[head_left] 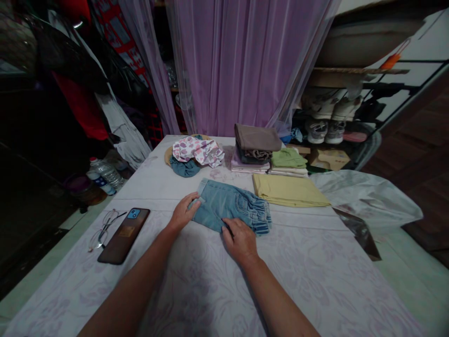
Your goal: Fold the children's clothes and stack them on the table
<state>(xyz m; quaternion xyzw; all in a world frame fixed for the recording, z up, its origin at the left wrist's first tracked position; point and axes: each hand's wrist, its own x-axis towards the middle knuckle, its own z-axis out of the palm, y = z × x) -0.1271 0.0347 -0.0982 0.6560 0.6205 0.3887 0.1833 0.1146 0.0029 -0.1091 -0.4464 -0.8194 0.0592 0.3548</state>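
A pair of blue denim shorts [220, 201] lies folded in half on the cloth-covered table in front of me. Its elastic waistband points right and its leg hems point left. My left hand [184, 211] rests at the hem end, fingers stretched out over the edge of the denim. Lower down, my right hand [241, 239] lies on the near edge of the shorts with its fingers spread. Just beyond the waistband is a folded yellow garment [291, 189].
Behind are a stack of folded clothes with a brown piece [257, 136] on top, a folded green garment [289, 158], and a crumpled patterned garment [198, 150]. A phone [124, 236] and eyeglasses [101, 231] lie at left. A clear plastic bag [368, 194] hangs beyond the right edge.
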